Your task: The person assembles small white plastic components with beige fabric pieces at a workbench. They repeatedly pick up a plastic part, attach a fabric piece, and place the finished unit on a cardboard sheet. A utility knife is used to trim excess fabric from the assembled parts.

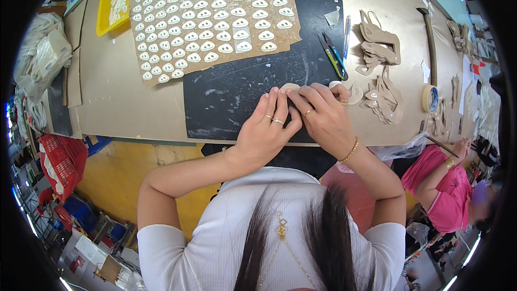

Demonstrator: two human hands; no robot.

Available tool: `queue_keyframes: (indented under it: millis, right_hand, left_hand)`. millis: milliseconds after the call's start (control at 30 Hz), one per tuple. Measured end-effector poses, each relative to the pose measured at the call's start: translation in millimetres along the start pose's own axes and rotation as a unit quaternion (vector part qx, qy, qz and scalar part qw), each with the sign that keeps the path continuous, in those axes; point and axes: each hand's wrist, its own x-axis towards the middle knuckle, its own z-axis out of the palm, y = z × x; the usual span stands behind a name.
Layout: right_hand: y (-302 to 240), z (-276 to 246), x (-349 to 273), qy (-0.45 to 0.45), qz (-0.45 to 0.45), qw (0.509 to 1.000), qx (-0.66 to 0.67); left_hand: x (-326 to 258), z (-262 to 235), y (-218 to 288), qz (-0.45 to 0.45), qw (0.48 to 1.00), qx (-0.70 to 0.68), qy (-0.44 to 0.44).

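Observation:
Over the black mat (231, 83), my left hand (264, 126) and my right hand (326, 113) meet fingertip to fingertip on a small beige flat piece (291, 87). Only its far edge shows; the fingers cover the rest. My left fingers lie close together, with the thumb tucked toward the right hand. My right fingers are bent over the piece's right side. A small whitish round thing (335, 84) shows by the outer fingers of my right hand; whether they touch it I cannot tell. Just right of that hand lies a loose beige cut piece (355, 94).
A brown board (215, 67) carries rows of white two-holed pieces. Behind it stands a yellow tray (103, 21). Thread snips (334, 56), a pen (347, 29), stacked beige cutouts (379, 43), a hammer (429, 37) and a tape roll (430, 98) lie rightward. A person in pink (439, 183) sits at right.

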Motion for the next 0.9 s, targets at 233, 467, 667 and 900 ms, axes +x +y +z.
queue_keyframes:
  millis: [233,467,667,900]
  right_hand:
    - [-2.5,-11.3,8.5,-0.033,0.006,0.999,-0.001]
    - [11.8,-6.7,-2.1,-0.006,0.061,0.997,0.037]
    - [-8.5,-1.1,-7.4,0.011,0.082,0.997,-0.011]
    - [-10.3,-10.3,17.0,-0.027,0.021,0.998,-0.046]
  left_hand:
    - [-2.1,1.1,-17.0,-0.028,0.985,-0.164,0.04]
    - [15.1,-5.4,0.4,0.003,1.0,0.001,0.005]
    - [9.6,3.6,0.5,-0.012,0.999,-0.025,0.033]
    - [4.1,7.2,-15.0,-0.02,0.988,-0.142,0.061]
